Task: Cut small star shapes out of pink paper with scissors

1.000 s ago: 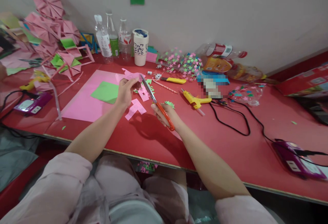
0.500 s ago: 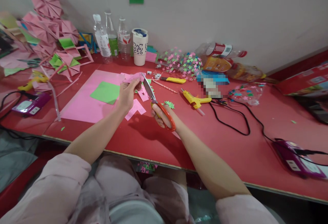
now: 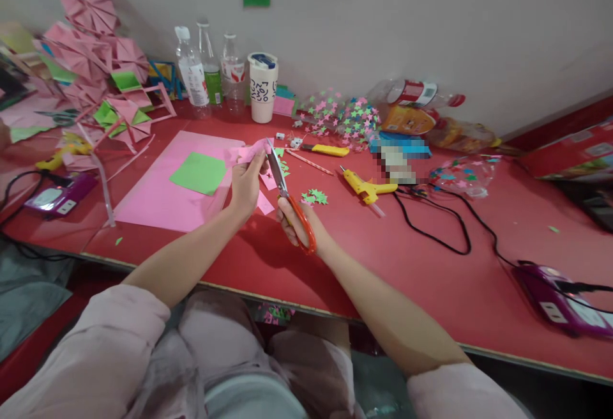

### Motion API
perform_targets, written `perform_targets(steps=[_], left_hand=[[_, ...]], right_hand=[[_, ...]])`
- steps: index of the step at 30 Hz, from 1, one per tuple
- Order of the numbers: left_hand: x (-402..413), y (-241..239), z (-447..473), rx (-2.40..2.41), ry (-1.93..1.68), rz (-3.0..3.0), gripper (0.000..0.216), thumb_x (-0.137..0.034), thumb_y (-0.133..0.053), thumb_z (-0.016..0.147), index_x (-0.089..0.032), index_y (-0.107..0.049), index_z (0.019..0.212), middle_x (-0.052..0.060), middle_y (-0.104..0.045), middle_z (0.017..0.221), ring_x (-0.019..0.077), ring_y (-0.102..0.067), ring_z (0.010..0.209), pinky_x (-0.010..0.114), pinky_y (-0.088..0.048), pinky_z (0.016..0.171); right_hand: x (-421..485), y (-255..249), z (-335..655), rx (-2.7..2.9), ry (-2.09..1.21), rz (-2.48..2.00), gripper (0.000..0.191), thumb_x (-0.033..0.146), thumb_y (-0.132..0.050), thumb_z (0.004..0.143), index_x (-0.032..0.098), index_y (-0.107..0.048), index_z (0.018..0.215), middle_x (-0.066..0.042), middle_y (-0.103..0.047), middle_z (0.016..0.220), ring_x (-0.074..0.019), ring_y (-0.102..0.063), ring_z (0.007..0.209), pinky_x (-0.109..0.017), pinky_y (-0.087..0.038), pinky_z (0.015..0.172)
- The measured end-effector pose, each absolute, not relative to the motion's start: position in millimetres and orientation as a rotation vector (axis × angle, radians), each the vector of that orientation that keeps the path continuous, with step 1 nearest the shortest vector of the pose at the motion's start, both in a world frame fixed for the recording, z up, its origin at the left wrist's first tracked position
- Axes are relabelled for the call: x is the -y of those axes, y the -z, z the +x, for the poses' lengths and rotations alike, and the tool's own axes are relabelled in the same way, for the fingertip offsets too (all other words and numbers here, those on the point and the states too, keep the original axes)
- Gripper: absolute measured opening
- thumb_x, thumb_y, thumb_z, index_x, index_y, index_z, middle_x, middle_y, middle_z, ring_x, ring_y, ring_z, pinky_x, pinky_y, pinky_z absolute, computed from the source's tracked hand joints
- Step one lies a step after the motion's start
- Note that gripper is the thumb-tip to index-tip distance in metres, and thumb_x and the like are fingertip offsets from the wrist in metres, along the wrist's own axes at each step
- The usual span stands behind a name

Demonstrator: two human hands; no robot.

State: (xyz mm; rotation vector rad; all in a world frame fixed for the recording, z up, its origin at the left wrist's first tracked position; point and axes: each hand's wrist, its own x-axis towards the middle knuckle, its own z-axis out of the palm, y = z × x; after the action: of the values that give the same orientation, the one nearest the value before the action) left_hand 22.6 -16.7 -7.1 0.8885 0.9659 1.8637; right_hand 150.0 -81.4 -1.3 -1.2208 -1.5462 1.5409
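My left hand (image 3: 248,182) is closed on a small piece of pink paper (image 3: 259,146), pinched between thumb and fingers. My right hand (image 3: 297,222) grips orange-handled scissors (image 3: 301,222), with the blades pointing up and away at the edge of that paper. Whether the blades are parted is hard to tell. Beneath and beside my hands lie cut pink scraps (image 3: 264,204) and green scraps. A small heap of green star cutouts (image 3: 315,197) sits right of the scissors. Left of my hands, a green paper square (image 3: 198,173) rests on a large pink sheet (image 3: 148,198).
A yellow glue gun (image 3: 368,187), a yellow utility knife (image 3: 330,150) and a striped straw (image 3: 310,161) lie on the red table (image 3: 407,291). Bottles (image 3: 192,74) and a cup (image 3: 262,90) stand by the wall. Pink paper crafts (image 3: 90,42) fill the left; purple power strips (image 3: 558,301) flank both sides.
My left hand has shifted slightly right and its wrist has turned. My right hand and the scissors have moved a little left and downward. Both holds are unchanged.
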Motion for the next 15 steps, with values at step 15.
perform_targets(steps=[15], left_hand=[[17.3, 8.7, 25.6, -0.997, -1.889, 0.882, 0.02, -0.037, -0.065, 0.078, -0.019, -0.059, 0.07, -0.003, -0.055, 0.061, 0.0083, -0.05, 0.057, 0.023, -0.044, 0.059]], right_hand=[[84.3, -0.3, 143.7, 1.483, -1.531, -1.315, 0.049, 0.065, -0.05, 0.08, 0.02, -0.043, 0.063, 0.01, -0.033, 0.032, -0.0051, -0.03, 0.024, -0.018, -0.026, 0.027]])
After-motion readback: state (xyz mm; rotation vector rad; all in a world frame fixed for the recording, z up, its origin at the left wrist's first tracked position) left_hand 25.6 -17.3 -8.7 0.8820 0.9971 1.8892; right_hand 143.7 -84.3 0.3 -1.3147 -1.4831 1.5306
